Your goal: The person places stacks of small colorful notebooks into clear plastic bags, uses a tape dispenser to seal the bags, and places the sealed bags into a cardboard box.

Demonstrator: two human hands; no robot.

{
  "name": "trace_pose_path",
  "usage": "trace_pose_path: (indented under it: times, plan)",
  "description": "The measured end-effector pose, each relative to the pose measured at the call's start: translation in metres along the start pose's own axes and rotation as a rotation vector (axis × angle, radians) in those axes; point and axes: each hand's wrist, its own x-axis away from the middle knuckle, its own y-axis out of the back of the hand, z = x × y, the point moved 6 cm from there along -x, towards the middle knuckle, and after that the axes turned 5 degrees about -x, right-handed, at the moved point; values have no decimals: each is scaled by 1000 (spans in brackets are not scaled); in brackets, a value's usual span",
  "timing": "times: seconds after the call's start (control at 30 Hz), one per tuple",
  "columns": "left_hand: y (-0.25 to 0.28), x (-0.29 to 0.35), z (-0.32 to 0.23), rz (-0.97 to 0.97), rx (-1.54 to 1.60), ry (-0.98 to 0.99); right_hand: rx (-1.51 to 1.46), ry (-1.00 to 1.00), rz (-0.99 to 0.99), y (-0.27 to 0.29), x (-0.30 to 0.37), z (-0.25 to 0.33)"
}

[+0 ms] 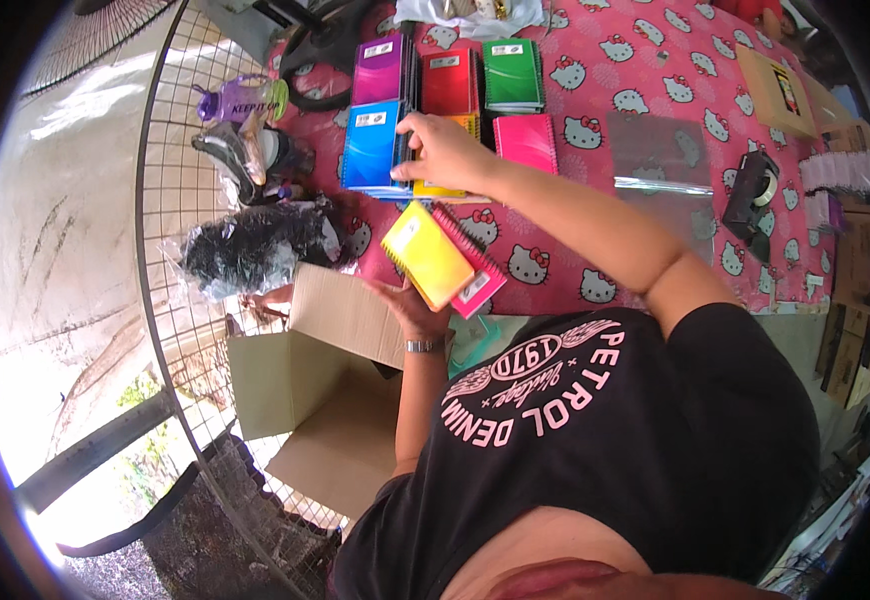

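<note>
My left hand [417, 310], low and near my body, is closed around a yellow spiral notebook [425, 255] and a pink spiral notebook [479, 292], fanned apart. Farther forward, my right hand [447, 152] pinches the right edge of a blue notebook [370, 150] on top of a stack. Beneath that hand and forearm, a yellow stack [442, 190] is partly hidden. Behind stand stacks of purple [379, 70], red [449, 82] and green [512, 72] notebooks. Pink notebooks [525, 143] lie to the right of my hand.
An open cardboard box [305, 385] sits at the lower left, beside my left forearm. Black plastic wrap [265, 242] and a purple bottle [240, 104] line the wire mesh side. Rightward on the patterned pink cloth lie a clear plastic sleeve [660, 150] and a tape dispenser [750, 195].
</note>
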Motion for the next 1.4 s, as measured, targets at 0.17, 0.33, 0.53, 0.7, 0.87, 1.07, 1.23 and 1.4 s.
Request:
trace_pose_path:
  times: [0.17, 0.33, 0.53, 0.7, 0.87, 1.07, 1.23, 1.4]
  plan:
    - [50, 7, 2, -295, -443, 51, 129, -395, -94, -24, -19, -59]
    - [28, 19, 12, -315, -303, 52, 114, -424, -168, -38, -22, -50]
    - [12, 15, 30, -245, -398, -4, -269, -146, -171, 28, 29, -11]
    - [-26, 23, 52, 83, -1406, -616, -11, -158, 48, 96, 158, 8]
    - [-110, -3, 184, -29, -570, 487, -36, -496, -98, 155, 271, -75]
    - [-141, -69, 303, 435, -1035, 262, -138, -317, -262, 252, 345, -130]
    - [-133, -93, 365, 556, -1230, 184, -67, -180, -320, 278, 378, -185]
    - [-119, -98, 383, 458, -1212, 145, 19, -303, -314, 276, 391, -216]
